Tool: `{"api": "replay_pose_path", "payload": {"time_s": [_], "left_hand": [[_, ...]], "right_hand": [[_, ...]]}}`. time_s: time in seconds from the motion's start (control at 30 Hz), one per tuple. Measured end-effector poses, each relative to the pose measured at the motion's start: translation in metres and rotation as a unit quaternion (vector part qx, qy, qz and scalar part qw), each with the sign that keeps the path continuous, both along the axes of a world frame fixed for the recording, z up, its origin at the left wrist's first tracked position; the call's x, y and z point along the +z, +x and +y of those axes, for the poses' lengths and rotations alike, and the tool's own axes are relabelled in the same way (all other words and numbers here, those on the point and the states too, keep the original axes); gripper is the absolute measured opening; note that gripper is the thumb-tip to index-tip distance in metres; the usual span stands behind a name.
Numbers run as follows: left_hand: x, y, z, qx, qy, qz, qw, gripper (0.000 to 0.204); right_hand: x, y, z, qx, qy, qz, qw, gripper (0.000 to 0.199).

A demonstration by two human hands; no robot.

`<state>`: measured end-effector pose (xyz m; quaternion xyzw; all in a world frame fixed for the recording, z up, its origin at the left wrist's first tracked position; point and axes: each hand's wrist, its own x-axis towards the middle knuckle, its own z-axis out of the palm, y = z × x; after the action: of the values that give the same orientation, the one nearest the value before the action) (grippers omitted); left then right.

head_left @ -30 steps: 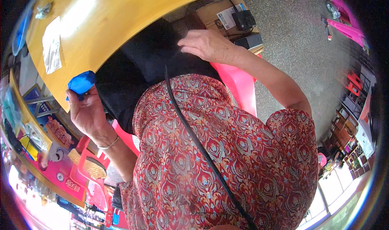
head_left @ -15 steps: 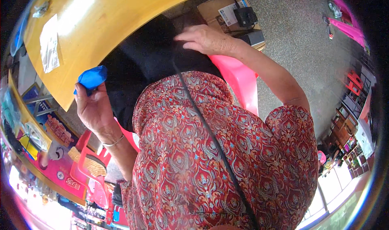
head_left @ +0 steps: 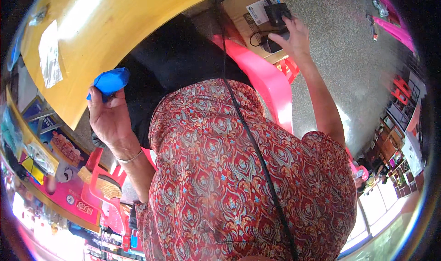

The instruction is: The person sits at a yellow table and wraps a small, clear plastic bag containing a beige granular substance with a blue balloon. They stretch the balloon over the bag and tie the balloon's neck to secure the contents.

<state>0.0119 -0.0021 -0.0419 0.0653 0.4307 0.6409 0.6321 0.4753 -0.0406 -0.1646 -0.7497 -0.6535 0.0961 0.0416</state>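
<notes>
Up at the left, beside the table corner, my left hand point(head_left: 110, 121) is closed on a crumpled blue bundle point(head_left: 111, 81). Its thumb and fingertips pinch the lower side; whether the bundle is cloth or plastic I cannot tell. Out at the right, my right hand point(head_left: 297, 41) is over a cardboard box point(head_left: 239, 14), thumb and fingers spread. Between and beside them are a black, ribbed, block-shaped device point(head_left: 277, 14) with a cord and a second black block point(head_left: 272, 45), partly hidden by the hand. Whether the fingertips touch either block is unclear.
A yellow table point(head_left: 124, 17) curves across the upper left, with a crumpled white sheet point(head_left: 49, 54) on it. Pink plastic chair parts point(head_left: 271, 84) are beside my lap. A black cable point(head_left: 250, 134) runs down over my patterned shirt. A red chair point(head_left: 98, 169) stands at left.
My right hand has moved from my dark lap rightward to the black blocks on the box, its fingers spreading. My left hand, still holding the blue bundle, has shifted slightly right.
</notes>
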Motion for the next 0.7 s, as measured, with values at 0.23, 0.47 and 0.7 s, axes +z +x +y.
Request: {"api": "replay_pose_path", "payload": {"time_s": [0.23, 0.47, 0.7], "left_hand": [[-0.007, -0.001, 0.002, -0.029, -0.006, 0.0, 1.0, 0.015], [-0.007, -0.007, 0.0, -0.014, -0.019, -0.013, 1.0, 0.017], [-0.009, -0.008, 0.001, 0.001, -0.024, -0.029, 0.999, 0.018]], "right_hand": [[-0.007, 0.008, -0.042, 0.03, -0.112, -0.087, 0.989, 0.076], [-0.011, 0.02, -0.045, 0.062, -0.07, -0.114, 0.989, 0.058], [-0.011, 0.031, -0.052, 0.132, -0.015, -0.13, 0.983, 0.047]]}}
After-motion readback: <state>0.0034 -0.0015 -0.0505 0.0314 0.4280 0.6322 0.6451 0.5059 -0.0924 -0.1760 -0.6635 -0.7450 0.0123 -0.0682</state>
